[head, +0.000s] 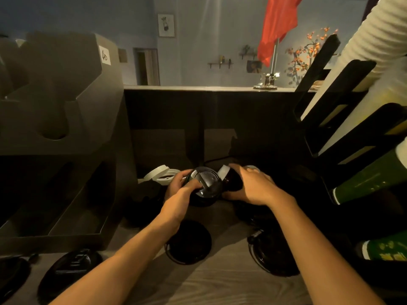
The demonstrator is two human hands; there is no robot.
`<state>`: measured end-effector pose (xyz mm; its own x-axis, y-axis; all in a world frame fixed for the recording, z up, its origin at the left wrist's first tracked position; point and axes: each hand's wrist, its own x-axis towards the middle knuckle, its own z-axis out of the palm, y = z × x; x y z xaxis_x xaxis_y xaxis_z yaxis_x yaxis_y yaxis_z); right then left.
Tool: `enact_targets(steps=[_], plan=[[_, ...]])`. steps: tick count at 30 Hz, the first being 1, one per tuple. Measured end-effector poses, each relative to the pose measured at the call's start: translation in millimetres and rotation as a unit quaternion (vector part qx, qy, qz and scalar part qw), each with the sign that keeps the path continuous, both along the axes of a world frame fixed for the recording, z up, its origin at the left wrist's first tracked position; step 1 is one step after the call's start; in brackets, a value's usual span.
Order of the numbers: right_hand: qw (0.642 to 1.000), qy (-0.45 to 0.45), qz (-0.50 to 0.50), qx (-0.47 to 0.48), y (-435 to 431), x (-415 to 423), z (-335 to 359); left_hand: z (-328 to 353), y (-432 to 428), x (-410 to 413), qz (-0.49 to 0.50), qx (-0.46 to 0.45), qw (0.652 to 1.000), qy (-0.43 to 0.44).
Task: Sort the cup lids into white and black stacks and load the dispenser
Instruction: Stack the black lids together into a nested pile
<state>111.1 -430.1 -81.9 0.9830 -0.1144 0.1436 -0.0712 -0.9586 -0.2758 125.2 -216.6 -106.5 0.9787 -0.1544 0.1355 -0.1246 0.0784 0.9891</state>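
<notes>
The left hand [177, 190] clasps the black lid stack [207, 183] — tipped one-handed, it could spill; right hand [253, 186] beside it, fingers' hold unclear.

The dispenser [66, 102] stands left on the table [220, 282]; a rack [343, 128] stands right. Between them, a lid stack [204, 188] sits behind loose lids [188, 242]. A counter [187, 88] runs behind.

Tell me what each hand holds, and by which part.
The left hand grips the black lid stack by its rim, thumb across the top lid. The right hand lies over another black lid; whether it grips it cannot be told.
</notes>
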Motion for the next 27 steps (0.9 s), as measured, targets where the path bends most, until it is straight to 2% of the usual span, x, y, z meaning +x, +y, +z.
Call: enact_targets(steps=[4,8,12,17,25,27], plan=[[0.997,-0.048,0.003,-0.064,2,-6,-4,0,0,1,0.012,-0.020,1.000,0.014],[0.998,-0.045,0.045,-0.022,4,-10,0,3,3,2,0.002,-0.033,0.999,0.009],[0.990,-0.014,0.092,0.106,10,-13,-1,4,5,3,0.002,-0.041,0.999,0.006],[0.988,-0.055,0.098,0.103,12,-10,-7,1,6,6,0.000,-0.038,0.999,0.012],[0.989,-0.063,0.119,0.067,22,-4,-10,-4,5,13,-0.006,-0.057,0.998,0.025],[0.987,-0.074,0.120,0.083,22,-3,-11,-4,5,12,-0.007,-0.063,0.998,0.027]])
